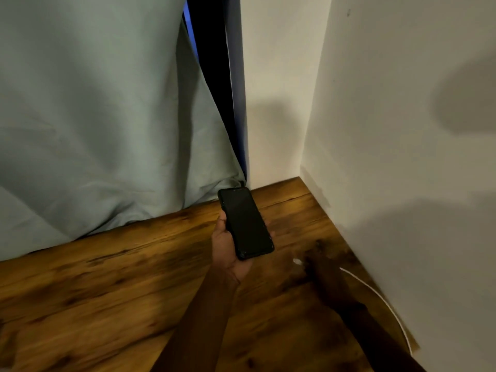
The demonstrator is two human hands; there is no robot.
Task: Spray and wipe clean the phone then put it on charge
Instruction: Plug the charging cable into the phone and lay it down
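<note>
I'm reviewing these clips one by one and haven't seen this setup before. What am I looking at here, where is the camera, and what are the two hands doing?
There is no robot here. A person wears one wide-angle camera on the head, so the single picture looks forward and down along their own arms.

The left hand holds a black phone, screen dark and facing up, above a wooden table that sits in a corner between white walls. A pale curtain hangs behind the table.

The right hand is blurred by motion. It appears to hold the white plug end of a charging cable, which trails back along the wall. The plug is close to the phone's lower end but not yet in it.

No spray bottle or cloth is in view.
</note>
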